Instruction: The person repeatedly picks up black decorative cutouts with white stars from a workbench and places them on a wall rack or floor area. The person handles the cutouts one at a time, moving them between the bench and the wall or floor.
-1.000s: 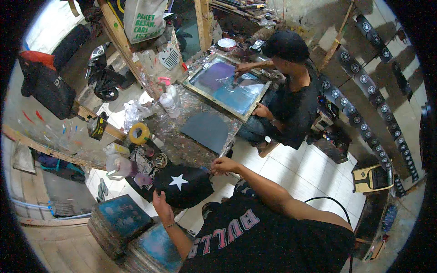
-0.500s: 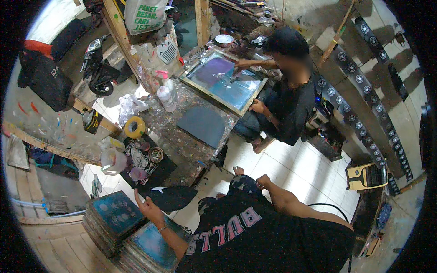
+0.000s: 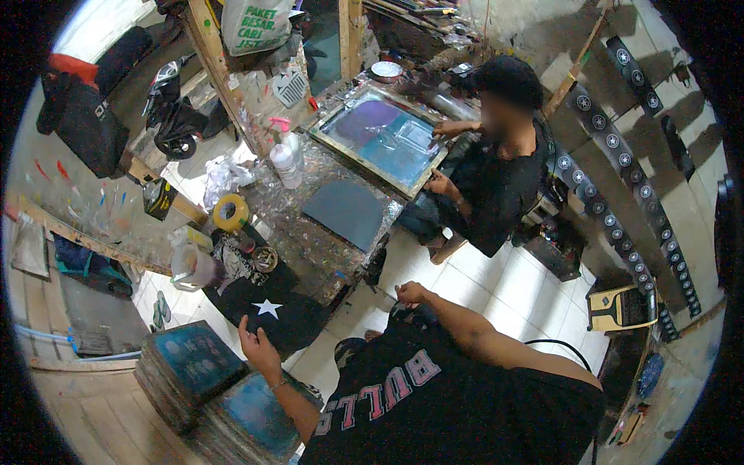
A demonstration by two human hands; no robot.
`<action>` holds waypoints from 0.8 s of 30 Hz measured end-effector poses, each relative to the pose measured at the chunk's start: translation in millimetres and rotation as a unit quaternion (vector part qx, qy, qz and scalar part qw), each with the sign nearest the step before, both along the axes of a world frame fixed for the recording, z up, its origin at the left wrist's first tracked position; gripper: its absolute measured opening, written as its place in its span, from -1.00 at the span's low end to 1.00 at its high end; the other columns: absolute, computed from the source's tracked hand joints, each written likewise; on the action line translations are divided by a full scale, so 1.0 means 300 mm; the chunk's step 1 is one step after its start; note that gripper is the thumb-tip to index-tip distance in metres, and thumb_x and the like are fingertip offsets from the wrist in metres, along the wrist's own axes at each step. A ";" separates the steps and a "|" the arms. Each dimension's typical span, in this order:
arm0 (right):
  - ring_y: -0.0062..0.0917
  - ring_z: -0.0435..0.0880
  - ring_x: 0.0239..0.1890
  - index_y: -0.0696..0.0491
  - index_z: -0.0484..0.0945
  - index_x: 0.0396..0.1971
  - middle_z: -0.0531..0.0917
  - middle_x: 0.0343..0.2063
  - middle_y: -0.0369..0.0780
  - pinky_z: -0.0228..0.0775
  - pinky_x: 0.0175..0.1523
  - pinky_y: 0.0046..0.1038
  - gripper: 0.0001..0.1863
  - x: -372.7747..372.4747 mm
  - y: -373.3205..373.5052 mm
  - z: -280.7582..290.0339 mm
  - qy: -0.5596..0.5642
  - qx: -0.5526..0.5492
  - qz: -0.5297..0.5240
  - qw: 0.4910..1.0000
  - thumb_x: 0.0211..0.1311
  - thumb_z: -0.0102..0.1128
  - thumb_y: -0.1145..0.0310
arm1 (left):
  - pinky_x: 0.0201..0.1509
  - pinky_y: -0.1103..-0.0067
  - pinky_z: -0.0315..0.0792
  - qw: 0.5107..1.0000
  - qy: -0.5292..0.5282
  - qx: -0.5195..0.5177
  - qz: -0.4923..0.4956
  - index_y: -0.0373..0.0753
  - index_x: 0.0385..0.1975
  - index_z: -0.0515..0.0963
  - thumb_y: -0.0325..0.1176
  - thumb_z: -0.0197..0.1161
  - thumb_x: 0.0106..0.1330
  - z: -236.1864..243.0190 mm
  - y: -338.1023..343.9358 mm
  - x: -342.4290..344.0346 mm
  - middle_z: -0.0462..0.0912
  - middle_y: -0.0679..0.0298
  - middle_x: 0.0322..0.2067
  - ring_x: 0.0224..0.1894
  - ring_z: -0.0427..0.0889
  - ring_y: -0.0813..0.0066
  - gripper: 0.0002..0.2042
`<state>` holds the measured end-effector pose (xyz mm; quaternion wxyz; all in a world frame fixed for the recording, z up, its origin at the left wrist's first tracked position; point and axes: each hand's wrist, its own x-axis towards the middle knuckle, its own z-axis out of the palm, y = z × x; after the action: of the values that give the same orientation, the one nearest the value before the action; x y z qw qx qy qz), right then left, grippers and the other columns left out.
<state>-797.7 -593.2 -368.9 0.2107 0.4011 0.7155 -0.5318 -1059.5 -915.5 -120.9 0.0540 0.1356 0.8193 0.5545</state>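
From here I judge the step in hand to be the laying-out of the black cloth piece with a white star print [image 3: 267, 310], which lies at the lower left of the frame, draped over the near corner of the paint-spattered bench [image 3: 310, 248]. My left hand [image 3: 260, 350] sits at the cloth's lower edge, fingers spread and loosely open, touching or just shy of the fabric; I cannot tell which. My right hand [image 3: 411, 293] hangs near the middle of the frame, above the white tiled floor [image 3: 504, 287] and apart from the cloth, fingers curled in; whether they pinch anything I cannot tell.

Just below the left hand stand stacks of blue-coated screen frames [image 3: 198, 364]. Further up the bench lie a roll of yellow tape [image 3: 231, 211], a dark flat rectangular board [image 3: 345, 213], and a large blue-and-purple printing screen in a wooden frame [image 3: 384, 136], which a seated person in black [image 3: 496, 182] is working with both hands.

In my judgement the next move calls for the right hand to come across to the cloth's far edge, so both hands can pull it flat without dragging it off the corner.
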 end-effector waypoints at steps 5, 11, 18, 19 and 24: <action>-0.54 0.61 -0.53 0.06 0.63 -0.43 0.66 -0.44 -0.23 0.45 -0.48 -0.47 -0.72 0.078 -0.009 -0.043 -0.024 -0.029 0.069 0.997 0.07 0.15 0.14 | 0.10 0.51 0.30 0.999 -0.034 -0.040 0.008 -0.37 0.10 0.31 -0.61 0.02 0.26 -0.076 -0.075 0.034 0.43 0.08 0.03 -0.05 0.48 0.37 -0.62; -0.46 0.66 -0.47 0.13 0.65 -0.42 0.69 -0.43 -0.16 0.51 -0.38 -0.42 -0.73 0.054 -0.020 -0.075 0.004 0.037 0.063 0.997 0.06 0.13 0.23 | 0.11 0.47 0.28 0.997 -0.033 -0.037 0.066 -0.36 0.07 0.28 -0.57 0.02 0.29 -0.204 -0.166 0.076 0.37 0.06 0.01 -0.03 0.44 0.28 -0.66; -0.41 0.65 -0.55 0.20 0.57 -0.36 0.66 -0.44 -0.14 0.51 -0.52 -0.36 -0.77 -0.108 0.078 -0.139 0.027 -0.142 -0.156 0.977 0.13 0.15 0.31 | 0.07 0.46 0.29 0.994 -0.029 -0.069 0.077 -0.39 0.04 0.29 -0.57 0.03 0.29 -0.063 -0.085 0.108 0.40 0.01 -0.05 -0.05 0.43 0.30 -0.69; -0.40 0.66 -0.48 0.18 0.55 -0.31 0.65 -0.40 -0.15 0.53 -0.44 -0.36 -0.75 -0.125 0.104 -0.172 0.159 -0.084 -0.070 0.981 0.16 0.13 0.28 | 0.05 0.46 0.30 0.995 -0.031 -0.046 0.077 -0.38 0.04 0.30 -0.58 0.02 0.29 -0.078 -0.089 0.103 0.41 0.00 -0.05 -0.06 0.44 0.30 -0.69; -0.28 0.59 -0.25 0.09 0.45 -0.13 0.60 -0.30 -0.15 0.49 -0.01 -0.23 -0.73 -0.328 0.224 -0.176 0.334 -0.424 -0.401 0.740 0.31 -0.08 0.25 | -0.03 0.51 0.33 0.989 -0.024 -0.121 0.086 -0.35 0.04 0.30 -0.59 0.03 0.28 0.012 -0.017 0.088 0.46 0.05 -0.12 -0.15 0.47 0.35 -0.69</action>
<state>-896.0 -526.0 -421.6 -0.1264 0.3167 0.2139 -0.9154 -1032.9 -920.6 -117.1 0.0414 0.0440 0.8874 0.4570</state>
